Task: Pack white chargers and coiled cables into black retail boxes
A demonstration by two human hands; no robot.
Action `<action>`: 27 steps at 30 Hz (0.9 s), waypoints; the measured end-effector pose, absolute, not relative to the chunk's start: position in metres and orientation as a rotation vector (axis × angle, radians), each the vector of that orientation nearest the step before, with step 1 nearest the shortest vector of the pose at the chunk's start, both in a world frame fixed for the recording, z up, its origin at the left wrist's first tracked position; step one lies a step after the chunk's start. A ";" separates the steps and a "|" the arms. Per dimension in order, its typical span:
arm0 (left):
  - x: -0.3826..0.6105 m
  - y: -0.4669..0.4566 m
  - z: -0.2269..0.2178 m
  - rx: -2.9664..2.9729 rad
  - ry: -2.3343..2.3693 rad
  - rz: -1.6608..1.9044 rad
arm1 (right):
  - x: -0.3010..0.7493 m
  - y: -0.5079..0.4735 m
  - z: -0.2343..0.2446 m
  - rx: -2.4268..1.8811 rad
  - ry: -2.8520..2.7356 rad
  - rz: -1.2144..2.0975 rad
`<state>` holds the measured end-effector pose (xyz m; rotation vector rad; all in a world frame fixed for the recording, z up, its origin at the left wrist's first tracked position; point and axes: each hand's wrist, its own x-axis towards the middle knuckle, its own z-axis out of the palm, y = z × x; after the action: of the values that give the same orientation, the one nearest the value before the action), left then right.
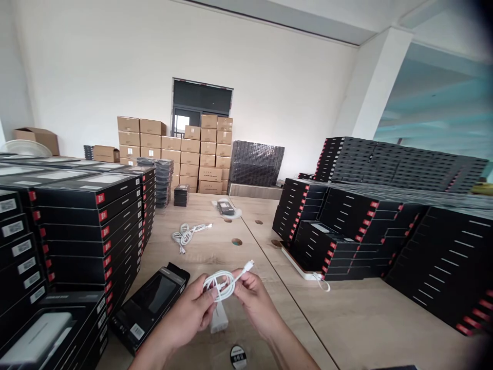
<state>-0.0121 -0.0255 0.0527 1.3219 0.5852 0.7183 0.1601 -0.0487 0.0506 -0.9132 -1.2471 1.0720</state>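
My left hand (192, 311) and my right hand (252, 298) meet over the wooden table (358, 318), both pinched on a coiled white cable (219, 285). One plug end of the cable sticks up to the right. Just under the hands lies a small white plastic piece (219, 322). An open black box with a dark tray (152, 303) lies left of my left hand.
Tall stacks of black boxes with red tabs stand at left (88, 231) and right (346, 226). Another coiled white cable (187, 234) and a black item in a clear bag (226, 207) lie farther back. Brown cartons (192, 154) are piled by the wall.
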 end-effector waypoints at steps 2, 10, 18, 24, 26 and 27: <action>-0.012 -0.024 0.052 1.298 0.593 0.753 | 0.162 -0.050 0.053 -0.901 -1.300 1.108; 0.003 -0.028 0.050 1.275 0.563 0.784 | 0.141 -0.060 0.062 -0.919 -1.056 1.040; 0.019 -0.044 0.050 1.342 0.587 0.698 | 0.119 -0.058 0.061 -0.795 -0.715 1.142; -0.006 -0.035 0.056 1.611 0.758 0.738 | 0.148 -0.050 0.063 -0.765 -0.638 0.912; -0.022 -0.029 0.057 1.697 0.935 0.709 | 0.161 -0.048 0.062 -0.786 -0.621 0.889; -0.029 -0.027 0.056 1.734 1.015 0.646 | 0.167 -0.046 0.061 -0.793 -0.613 0.884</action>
<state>-0.0294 -0.0270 0.0562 1.7338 1.0146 0.6460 0.1672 -0.0465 0.0608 -0.7932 -0.6126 0.8840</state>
